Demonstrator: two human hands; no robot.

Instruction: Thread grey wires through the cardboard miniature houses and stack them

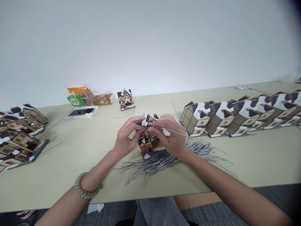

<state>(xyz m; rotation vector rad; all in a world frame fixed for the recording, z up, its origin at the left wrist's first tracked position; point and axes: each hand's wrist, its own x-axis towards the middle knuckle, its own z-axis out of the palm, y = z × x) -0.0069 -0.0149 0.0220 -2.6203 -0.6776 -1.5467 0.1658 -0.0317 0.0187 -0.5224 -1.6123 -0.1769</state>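
A small model house [148, 146] with snow-patched dark roofs stands upright in front of me, its base against a heap of thin grey wires [162, 163]. My left hand [129, 135] is closed at the house's left side, thumb and fingers pinching one end of a single grey wire. From the other side my right hand [171, 133] pinches the same wire [175, 131], whose free length runs out to the right past the knuckles. Both sets of fingertips meet near the upper front of the house, and they hide part of the roof and facade.
Several finished-looking model houses [219, 117] stand in a row at right; more houses [22, 141] stand at left. At the back are one house [126, 99], a wooden-patterned box [103, 99], a phone [82, 111], a green packet [76, 100] and an orange-topped bag [86, 93].
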